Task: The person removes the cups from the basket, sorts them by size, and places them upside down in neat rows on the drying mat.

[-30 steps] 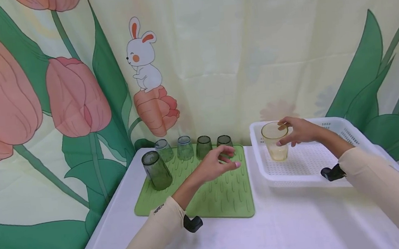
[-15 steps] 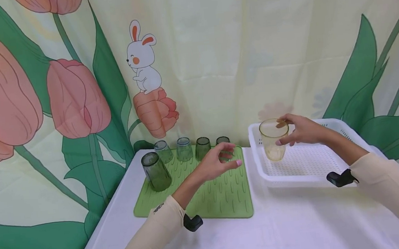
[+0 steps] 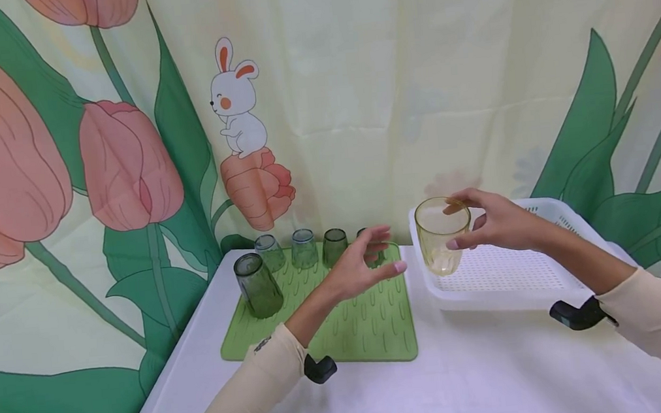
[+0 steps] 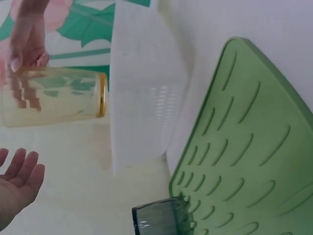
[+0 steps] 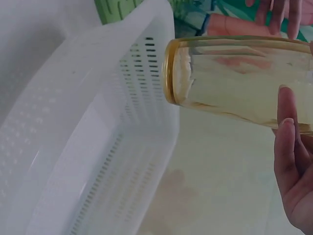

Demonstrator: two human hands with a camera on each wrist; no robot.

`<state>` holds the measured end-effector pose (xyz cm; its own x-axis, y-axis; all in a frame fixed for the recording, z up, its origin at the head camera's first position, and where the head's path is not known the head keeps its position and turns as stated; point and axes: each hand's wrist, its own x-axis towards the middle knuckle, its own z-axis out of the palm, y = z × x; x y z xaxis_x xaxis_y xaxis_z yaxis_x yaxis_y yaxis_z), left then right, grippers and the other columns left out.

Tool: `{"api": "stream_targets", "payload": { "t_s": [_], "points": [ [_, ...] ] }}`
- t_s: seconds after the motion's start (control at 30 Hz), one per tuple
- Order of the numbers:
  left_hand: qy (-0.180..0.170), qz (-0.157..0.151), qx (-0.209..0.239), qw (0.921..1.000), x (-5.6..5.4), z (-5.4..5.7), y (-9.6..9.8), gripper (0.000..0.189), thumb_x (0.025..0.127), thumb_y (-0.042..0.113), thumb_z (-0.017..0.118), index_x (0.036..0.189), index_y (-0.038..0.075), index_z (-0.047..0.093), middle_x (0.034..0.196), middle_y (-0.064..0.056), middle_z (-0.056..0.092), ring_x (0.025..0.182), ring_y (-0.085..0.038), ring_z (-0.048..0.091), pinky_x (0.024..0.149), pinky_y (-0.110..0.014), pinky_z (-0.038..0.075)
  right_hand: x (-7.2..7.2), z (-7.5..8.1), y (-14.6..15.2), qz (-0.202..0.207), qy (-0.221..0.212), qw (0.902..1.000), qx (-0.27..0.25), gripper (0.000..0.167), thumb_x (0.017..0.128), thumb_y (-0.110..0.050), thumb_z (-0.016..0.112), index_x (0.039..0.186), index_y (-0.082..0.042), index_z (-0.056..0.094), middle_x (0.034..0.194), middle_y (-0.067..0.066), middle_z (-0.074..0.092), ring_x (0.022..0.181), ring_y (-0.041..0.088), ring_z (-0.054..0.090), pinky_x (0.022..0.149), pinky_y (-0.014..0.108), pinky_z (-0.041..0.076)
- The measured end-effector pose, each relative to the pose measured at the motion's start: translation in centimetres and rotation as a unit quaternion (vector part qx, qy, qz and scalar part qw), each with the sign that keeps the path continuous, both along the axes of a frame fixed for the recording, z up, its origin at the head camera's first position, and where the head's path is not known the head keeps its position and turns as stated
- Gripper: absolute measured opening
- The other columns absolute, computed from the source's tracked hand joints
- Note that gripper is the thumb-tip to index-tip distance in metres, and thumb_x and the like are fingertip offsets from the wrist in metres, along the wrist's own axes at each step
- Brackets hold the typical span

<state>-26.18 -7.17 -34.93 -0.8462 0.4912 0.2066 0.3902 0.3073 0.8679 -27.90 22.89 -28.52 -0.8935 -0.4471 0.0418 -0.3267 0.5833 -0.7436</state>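
Observation:
My right hand (image 3: 499, 221) grips a clear yellow drinking glass (image 3: 443, 239) near its rim, thumb on one side and fingers on the other. The glass hangs upright above the left part of a white plastic basket (image 3: 510, 302). In the right wrist view its thick amber base (image 5: 170, 71) points toward the basket. Over the right half of a green drying mat (image 3: 371, 334) hovers my left hand (image 3: 356, 270), fingers spread and holding nothing. A dark glass (image 4: 156, 218) behind it is partly hidden by those fingers.
Along the mat's back edge stand several smaller glasses, among them a blue-grey glass (image 3: 305, 251) and a smoky glass (image 3: 335, 249). A tall green glass (image 3: 259, 288) stands at the mat's left. White cloth covers the table (image 3: 475, 377); a printed curtain (image 3: 345, 100) hangs right behind.
My right hand has carried the yellow glass up from inside the basket and leftward, toward the basket's left rim. My left hand has stayed almost still over the mat.

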Motion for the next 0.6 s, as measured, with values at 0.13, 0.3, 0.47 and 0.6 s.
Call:
{"api": "stream_targets", "payload": {
  "t_s": [0.13, 0.3, 0.47, 0.6],
  "points": [
    [0.014, -0.012, 0.009, 0.9998, 0.4, 0.5, 0.1, 0.081, 0.087, 0.052, 0.072, 0.153, 0.023, 0.036, 0.148, -0.001, 0.050, 0.138, -0.021, 0.049, 0.112, -0.039, 0.043, 1.1, 0.2, -0.9, 0.008, 0.000, 0.9998, -0.018, 0.084, 0.080, -0.029, 0.086, 0.145, -0.007, 0.039, 0.141, 0.015, 0.052, 0.077, 0.023, 0.073, 0.073, 0.032, 0.058],
    [0.027, -0.035, 0.007, 0.9990, 1.1, 1.1, 0.3, 0.091, 0.084, 0.056, 0.074, 0.155, 0.022, 0.031, 0.150, -0.003, 0.046, 0.141, -0.021, 0.046, 0.114, -0.039, 0.040, 2.6, 0.0, -2.2, 0.027, -0.003, 0.9989, -0.038, 0.082, 0.079, -0.025, 0.087, 0.144, -0.008, 0.041, 0.140, 0.015, 0.051, 0.073, 0.022, 0.070, 0.070, 0.029, 0.057],
    [0.028, -0.043, 0.002, 0.9987, 2.0, 1.6, 0.6, 0.091, 0.084, 0.039, 0.079, 0.157, 0.021, 0.028, 0.151, -0.002, 0.045, 0.138, -0.016, 0.046, 0.114, -0.037, 0.040, 3.8, -0.3, -3.3, 0.047, 0.004, 0.9976, -0.052, 0.081, 0.078, -0.024, 0.088, 0.144, -0.006, 0.043, 0.138, 0.015, 0.053, 0.066, 0.021, 0.067, 0.061, 0.028, 0.053],
    [0.030, -0.037, 0.000, 0.9989, 2.4, 1.6, 0.8, 0.092, 0.082, 0.037, 0.082, 0.156, 0.022, 0.029, 0.148, 0.001, 0.047, 0.135, -0.015, 0.047, 0.112, -0.035, 0.041, 4.2, -0.7, -3.9, 0.051, 0.011, 0.9971, -0.054, 0.083, 0.077, -0.025, 0.088, 0.144, -0.006, 0.043, 0.137, 0.015, 0.054, 0.065, 0.019, 0.065, 0.057, 0.028, 0.052]
  ]
}}
